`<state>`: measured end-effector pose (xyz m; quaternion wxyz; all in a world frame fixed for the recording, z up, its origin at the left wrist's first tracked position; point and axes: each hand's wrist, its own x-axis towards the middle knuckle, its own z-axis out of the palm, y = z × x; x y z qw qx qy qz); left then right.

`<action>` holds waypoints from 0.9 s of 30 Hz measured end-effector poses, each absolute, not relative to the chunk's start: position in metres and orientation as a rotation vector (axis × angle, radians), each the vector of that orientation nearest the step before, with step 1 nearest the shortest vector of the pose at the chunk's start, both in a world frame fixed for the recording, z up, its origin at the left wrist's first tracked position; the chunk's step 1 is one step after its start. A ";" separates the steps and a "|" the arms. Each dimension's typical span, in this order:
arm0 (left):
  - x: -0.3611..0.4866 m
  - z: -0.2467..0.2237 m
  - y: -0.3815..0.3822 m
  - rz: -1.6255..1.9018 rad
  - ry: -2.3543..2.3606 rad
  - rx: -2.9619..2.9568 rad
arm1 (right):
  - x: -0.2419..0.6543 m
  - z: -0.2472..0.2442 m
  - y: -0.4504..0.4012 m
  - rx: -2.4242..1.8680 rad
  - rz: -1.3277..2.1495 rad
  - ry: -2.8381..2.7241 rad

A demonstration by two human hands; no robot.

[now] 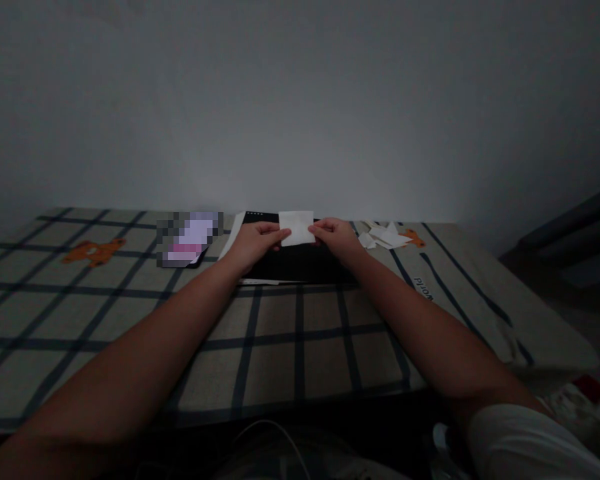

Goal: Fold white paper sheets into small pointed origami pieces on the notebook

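Observation:
A small white piece of paper (296, 229), roughly rectangular, is held up between both hands. My left hand (260, 241) pinches its left edge between thumb and fingers. At the opposite edge, my right hand (336, 238) grips it the same way. Beneath the hands lies a black notebook or folder (300, 265), with white sheets showing along its left and front edges. Several white folded paper pieces (386, 236) rest just right of my right hand.
A checked tablecloth (300, 340) with orange bear prints covers the table. To the left lies a phone (190, 240), its lit screen partly pixelated. A plain wall (300, 107) rises behind the table. A thin cable (280, 427) hangs below the front edge.

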<state>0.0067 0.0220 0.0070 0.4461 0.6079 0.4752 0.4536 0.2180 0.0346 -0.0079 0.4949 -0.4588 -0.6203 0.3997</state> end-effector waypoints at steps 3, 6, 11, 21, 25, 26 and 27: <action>0.006 0.007 0.022 1.067 1.195 1.537 | 0.217 -0.008 0.036 -1.121 1.003 -1.441; 0.005 0.009 0.021 1.101 1.223 1.574 | 0.215 -0.005 0.033 -1.137 1.088 -1.430; 0.006 0.011 0.020 1.132 1.239 1.537 | 0.215 -0.003 0.030 -1.162 1.074 -1.501; 0.001 0.007 0.024 1.276 1.267 1.605 | 0.217 -0.001 0.028 -1.187 1.165 -1.675; -0.001 0.005 0.026 1.235 1.295 1.672 | 0.217 0.000 0.026 -1.176 1.161 -1.712; -0.001 0.006 0.026 1.221 1.307 1.695 | 0.218 0.000 0.026 -1.165 1.145 -1.726; -0.001 0.006 0.025 1.206 1.316 1.724 | 0.218 0.000 0.025 -1.151 1.121 -1.736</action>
